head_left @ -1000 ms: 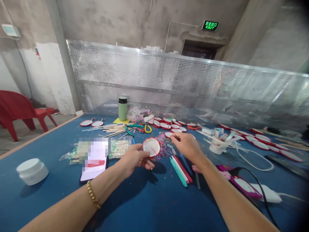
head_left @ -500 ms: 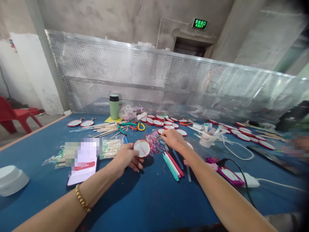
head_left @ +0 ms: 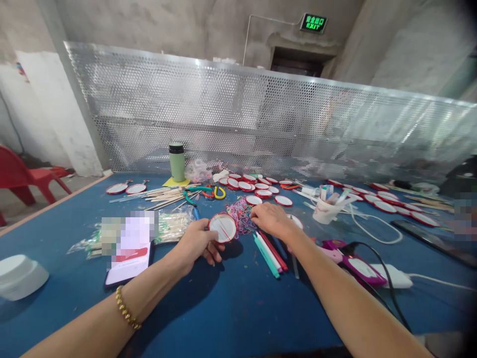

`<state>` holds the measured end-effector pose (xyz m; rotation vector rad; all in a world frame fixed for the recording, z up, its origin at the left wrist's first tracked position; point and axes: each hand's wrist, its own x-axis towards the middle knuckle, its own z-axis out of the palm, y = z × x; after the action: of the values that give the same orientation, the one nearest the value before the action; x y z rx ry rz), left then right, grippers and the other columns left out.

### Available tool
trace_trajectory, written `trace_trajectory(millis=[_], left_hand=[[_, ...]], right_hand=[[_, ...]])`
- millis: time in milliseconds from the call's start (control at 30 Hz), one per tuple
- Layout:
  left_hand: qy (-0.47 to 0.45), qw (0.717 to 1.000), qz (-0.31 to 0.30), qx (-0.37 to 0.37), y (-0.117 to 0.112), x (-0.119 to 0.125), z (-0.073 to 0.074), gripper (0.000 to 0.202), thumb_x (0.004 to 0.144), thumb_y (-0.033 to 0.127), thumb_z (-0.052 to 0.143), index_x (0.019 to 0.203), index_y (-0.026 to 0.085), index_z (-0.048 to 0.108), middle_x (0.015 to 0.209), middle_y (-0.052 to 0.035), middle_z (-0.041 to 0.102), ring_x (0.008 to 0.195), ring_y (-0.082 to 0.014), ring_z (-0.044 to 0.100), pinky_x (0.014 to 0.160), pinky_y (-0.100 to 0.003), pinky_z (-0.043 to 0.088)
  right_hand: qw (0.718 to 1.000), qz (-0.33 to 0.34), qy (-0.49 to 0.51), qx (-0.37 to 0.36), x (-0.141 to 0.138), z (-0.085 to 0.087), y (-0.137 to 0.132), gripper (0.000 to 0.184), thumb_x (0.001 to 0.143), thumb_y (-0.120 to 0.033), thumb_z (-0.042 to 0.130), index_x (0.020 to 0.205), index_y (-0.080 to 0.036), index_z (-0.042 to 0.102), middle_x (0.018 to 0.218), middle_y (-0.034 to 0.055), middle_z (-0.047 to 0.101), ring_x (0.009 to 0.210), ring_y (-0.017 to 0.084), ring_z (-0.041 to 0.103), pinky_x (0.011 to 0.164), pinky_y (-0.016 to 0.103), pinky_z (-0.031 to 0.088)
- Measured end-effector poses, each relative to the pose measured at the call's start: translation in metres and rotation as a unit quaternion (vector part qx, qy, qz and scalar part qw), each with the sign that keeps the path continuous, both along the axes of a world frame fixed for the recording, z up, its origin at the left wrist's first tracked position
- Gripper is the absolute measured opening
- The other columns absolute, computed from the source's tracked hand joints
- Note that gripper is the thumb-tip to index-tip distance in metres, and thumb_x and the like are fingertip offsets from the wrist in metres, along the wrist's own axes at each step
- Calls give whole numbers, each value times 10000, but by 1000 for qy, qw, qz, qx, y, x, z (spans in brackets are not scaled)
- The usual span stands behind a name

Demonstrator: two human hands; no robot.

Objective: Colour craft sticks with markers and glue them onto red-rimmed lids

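Note:
My left hand (head_left: 199, 242) is closed on the edge of a small round white disc (head_left: 222, 228) with a red rim, like a small drum. A thin reddish line crosses its face. My right hand (head_left: 274, 219) reaches to the right side of a tangle of colourful strings (head_left: 238, 216). Its fingertips are bent together, and what they pinch, if anything, is too small to make out. Just below that hand lie several marker pens (head_left: 269, 258) in teal, white and red. Another red-rimmed disc (head_left: 296, 222) shows partly behind my right wrist.
More red-rimmed discs (head_left: 245, 186) are heaped behind the strings. A phone (head_left: 130, 263), bagged sticks (head_left: 175, 226), loose sticks (head_left: 164, 197) and pliers (head_left: 194, 194) lie left. Right are a cup of pens (head_left: 323, 213) and a corded purple glue gun (head_left: 359, 268). A green tumbler (head_left: 177, 164) stands behind.
The view has shifted slightly. My right hand has moved a little lower over the string tangle, its fingers now nearer the strings. My left hand still holds the disc.

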<state>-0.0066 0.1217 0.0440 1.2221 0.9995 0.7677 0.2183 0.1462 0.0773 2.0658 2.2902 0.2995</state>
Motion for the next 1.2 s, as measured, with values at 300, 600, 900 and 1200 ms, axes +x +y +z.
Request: trace_trajectory(millis=[300,600,900,1200], left_hand=[[16,1000,-4,14,0,1,4,113,775,140,507,880,167,472,601,-26,660,415,-149,623,349,-197,427],[15,1000,-5,21,-1,1,1,118,774,164,536,877,168,478,610,-27,669,401,-139,615,348,-188,424],[18,1000,-2,20,0,2,1,94,783,143,496,871,168,477,603,-35,671,400,-153,614,329,-202,423],[13,1000,5,24,-1,0,3,86,786,138,501,864,169,481,612,-39,673,411,-154,616,338,-204,426]], right_hand=[[999,24,-24,6,-8,-9,-3,198,911,-185,516,981,-174,701,1038,131,722,986,247,672,762,295,439],[1000,24,-8,15,10,-11,6,182,885,-195,527,921,-198,706,941,73,734,895,199,675,678,252,400],[996,80,-12,34,7,-13,12,222,930,-193,507,999,-227,715,1030,70,710,959,209,648,707,256,390],[991,134,-10,22,4,-14,7,212,913,-137,495,902,-178,703,939,93,688,870,218,631,641,270,345]])
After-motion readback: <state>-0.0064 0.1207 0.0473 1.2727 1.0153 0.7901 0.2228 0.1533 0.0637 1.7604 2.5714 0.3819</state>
